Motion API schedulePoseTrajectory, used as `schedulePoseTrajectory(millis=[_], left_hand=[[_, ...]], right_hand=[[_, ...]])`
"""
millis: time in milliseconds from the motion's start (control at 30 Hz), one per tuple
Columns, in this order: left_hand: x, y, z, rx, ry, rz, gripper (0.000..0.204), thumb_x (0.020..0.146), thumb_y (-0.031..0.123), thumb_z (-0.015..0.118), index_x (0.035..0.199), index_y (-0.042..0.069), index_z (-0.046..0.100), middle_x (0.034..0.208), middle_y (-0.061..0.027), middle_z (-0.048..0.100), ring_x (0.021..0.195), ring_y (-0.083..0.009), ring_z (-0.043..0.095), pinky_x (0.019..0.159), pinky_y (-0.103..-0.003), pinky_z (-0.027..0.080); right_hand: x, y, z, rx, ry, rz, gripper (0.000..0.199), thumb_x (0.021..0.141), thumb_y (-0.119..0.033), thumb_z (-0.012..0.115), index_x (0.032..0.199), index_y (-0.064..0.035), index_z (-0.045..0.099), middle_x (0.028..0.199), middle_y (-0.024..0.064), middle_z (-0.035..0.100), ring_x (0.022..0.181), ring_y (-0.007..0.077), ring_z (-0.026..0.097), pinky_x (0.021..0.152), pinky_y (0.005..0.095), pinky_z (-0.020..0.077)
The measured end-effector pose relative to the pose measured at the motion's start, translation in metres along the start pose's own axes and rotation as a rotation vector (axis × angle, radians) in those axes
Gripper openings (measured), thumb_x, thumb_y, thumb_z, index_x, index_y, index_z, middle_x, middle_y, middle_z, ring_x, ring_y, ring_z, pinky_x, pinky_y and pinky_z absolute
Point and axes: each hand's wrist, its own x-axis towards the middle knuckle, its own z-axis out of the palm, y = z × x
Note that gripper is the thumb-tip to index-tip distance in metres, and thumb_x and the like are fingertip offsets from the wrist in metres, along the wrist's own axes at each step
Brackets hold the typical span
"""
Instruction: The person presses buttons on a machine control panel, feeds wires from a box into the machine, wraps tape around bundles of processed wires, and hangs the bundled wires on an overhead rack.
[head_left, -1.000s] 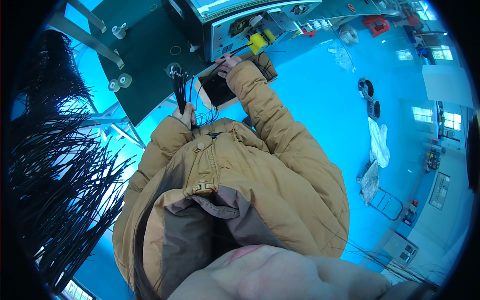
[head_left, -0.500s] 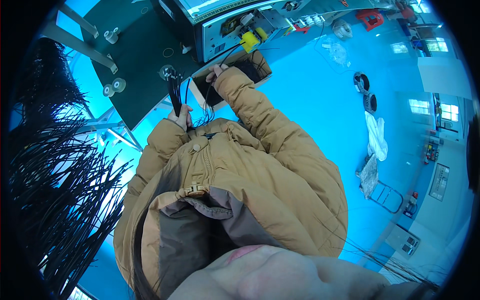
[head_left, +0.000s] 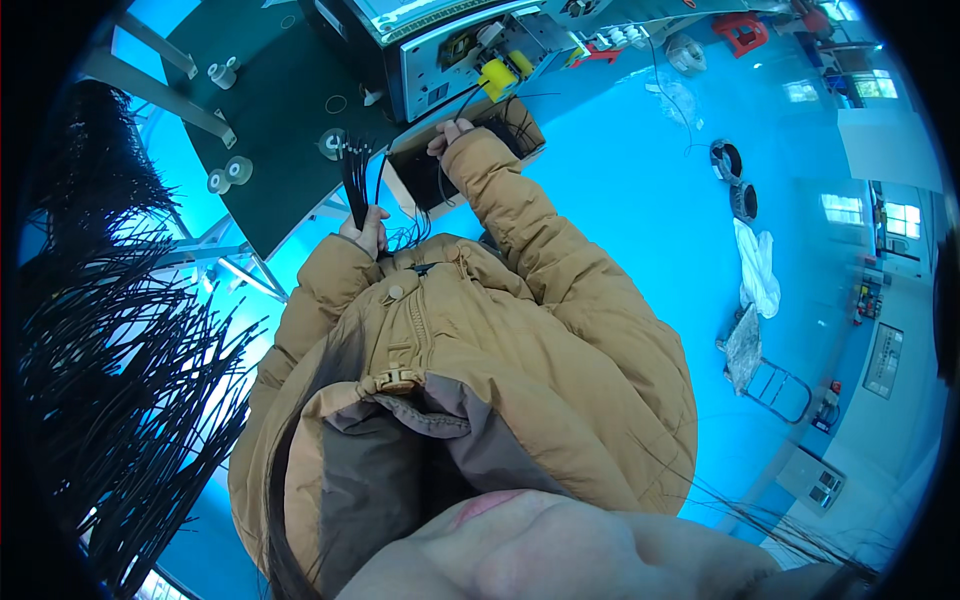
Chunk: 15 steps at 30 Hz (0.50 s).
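Observation:
My left hand (head_left: 366,229) is closed around a bundle of black wires (head_left: 354,178) that stands upright above it, just in front of my chest. My right hand (head_left: 448,137) reaches forward over an open cardboard box (head_left: 520,122) and pinches a single black wire (head_left: 470,100) that runs up toward a grey machine (head_left: 450,60) with a yellow part (head_left: 497,76). Both arms wear tan jacket sleeves.
A dark green worktable (head_left: 285,140) holds small white spools (head_left: 228,176) and the machine. A large mass of black wires (head_left: 110,380) hangs at the left. On the blue floor lie cable reels (head_left: 735,180), white cloth (head_left: 757,275) and a small cart (head_left: 780,385).
My right hand has stayed at the box, holding the wire by the machine. My left hand keeps the bundle upright. The view has shifted slightly.

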Motion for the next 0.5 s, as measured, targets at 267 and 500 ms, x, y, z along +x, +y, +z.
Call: schedulePoseTrajectory(millis=[267,500], left_hand=[[0.003,0.002,0.004,0.105,0.014,0.071,0.028,0.080,0.029,0.048,0.078,0.002,0.047,0.044,-0.0013,0.040,0.037,-0.0092,0.039,0.037,-0.023,0.036],[0.010,0.020,0.002,0.073,0.106,0.101,0.033,0.080,0.029,0.048,0.096,0.001,0.050,0.063,-0.0039,0.050,0.040,-0.0062,0.040,0.038,-0.020,0.033]], right_hand=[[-0.028,0.001,0.000,-0.268,-0.094,-0.090,0.018,0.081,-0.018,0.038,0.086,-0.0030,0.046,0.069,0.0075,0.056,0.063,0.0180,0.054,0.058,0.0287,0.0437],[-0.085,-0.019,0.026,-1.101,-0.592,-0.737,0.017,0.068,-0.011,0.049,0.085,-0.0119,0.050,0.078,0.0058,0.051,0.064,0.0236,0.054,0.055,0.0332,0.0441]])
